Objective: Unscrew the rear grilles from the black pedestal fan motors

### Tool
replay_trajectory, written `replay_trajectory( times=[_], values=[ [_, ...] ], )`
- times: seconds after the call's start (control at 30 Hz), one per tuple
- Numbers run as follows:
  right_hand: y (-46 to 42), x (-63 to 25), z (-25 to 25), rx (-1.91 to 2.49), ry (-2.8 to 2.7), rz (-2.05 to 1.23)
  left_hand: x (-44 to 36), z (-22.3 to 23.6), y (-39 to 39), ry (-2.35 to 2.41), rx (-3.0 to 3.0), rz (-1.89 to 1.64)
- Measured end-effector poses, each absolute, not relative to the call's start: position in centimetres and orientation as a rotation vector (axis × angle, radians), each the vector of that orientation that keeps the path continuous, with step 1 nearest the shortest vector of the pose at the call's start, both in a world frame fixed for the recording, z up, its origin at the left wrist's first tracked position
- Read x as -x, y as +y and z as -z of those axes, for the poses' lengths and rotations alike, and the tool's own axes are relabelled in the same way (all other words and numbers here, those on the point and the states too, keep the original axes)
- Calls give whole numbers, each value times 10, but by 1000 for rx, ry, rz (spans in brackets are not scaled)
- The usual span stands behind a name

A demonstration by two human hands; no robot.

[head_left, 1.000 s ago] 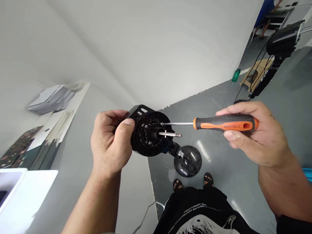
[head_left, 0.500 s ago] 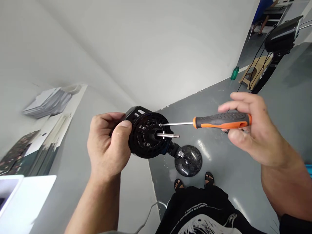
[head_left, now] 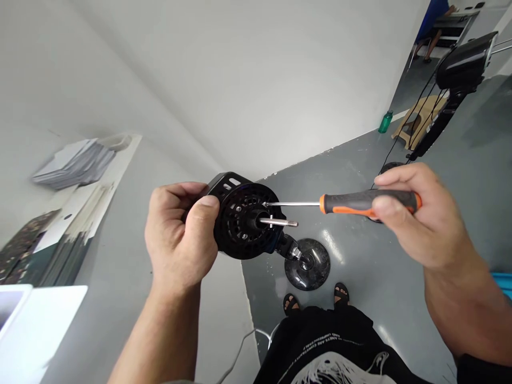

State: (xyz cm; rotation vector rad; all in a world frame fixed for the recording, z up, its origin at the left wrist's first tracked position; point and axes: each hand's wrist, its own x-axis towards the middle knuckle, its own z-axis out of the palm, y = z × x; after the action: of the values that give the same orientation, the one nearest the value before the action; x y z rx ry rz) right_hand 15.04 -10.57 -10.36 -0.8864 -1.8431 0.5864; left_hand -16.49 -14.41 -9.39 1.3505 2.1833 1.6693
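My left hand (head_left: 182, 229) grips the black fan motor housing (head_left: 244, 248) by its left side, thumb on the slotted front. A metal shaft (head_left: 282, 222) with a threaded end and a cross pin sticks out of its hub. Around the hub sit several screws. My right hand (head_left: 420, 213) has its fingers and thumb closed on the grey and orange handle of a screwdriver (head_left: 348, 202). The screwdriver's tip meets the housing's face at a screw near its upper right. Below the housing, a pole joint leads down to a round black base (head_left: 307, 274) on the floor.
On the right stands another black fan motor (head_left: 466, 61) on a pole, with cables hanging. Behind it are a beige stool (head_left: 418, 120) and a green bottle (head_left: 385, 122). Stacked papers (head_left: 76, 162) lie on the left. A seated person (head_left: 434, 26) is at the far upper right.
My right hand's fingers have gone from loosely spread to closed round the screwdriver handle, and the handle has turned. The housing stays in my left hand, with the view shifted slightly.
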Motion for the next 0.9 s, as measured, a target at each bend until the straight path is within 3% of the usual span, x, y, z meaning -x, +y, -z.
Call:
replay_trajectory(
  times=[0.2, 0.37, 0.5, 0.63, 0.8, 0.9],
  values=[
    [-108, -153, 104, 682, -1957, -666, 169, 104, -144, 2094, -1309, -1781],
    [-108, -154, 105, 886, -1901, -561, 170, 106, -144, 2072, -1298, -1799],
    [-110, -153, 105, 732, -1971, -629, 169, 105, -143, 2079, -1298, -1814],
    [-110, -149, 103, 815, -1880, -468, 170, 108, -142, 2067, -1376, -1837],
    [-112, -148, 103, 721, -1926, -683, 170, 111, -143, 2075, -1362, -1806],
    [-114, -146, 103, 786, -1859, -582, 170, 111, -144, 2057, -1356, -1812]
  ],
)
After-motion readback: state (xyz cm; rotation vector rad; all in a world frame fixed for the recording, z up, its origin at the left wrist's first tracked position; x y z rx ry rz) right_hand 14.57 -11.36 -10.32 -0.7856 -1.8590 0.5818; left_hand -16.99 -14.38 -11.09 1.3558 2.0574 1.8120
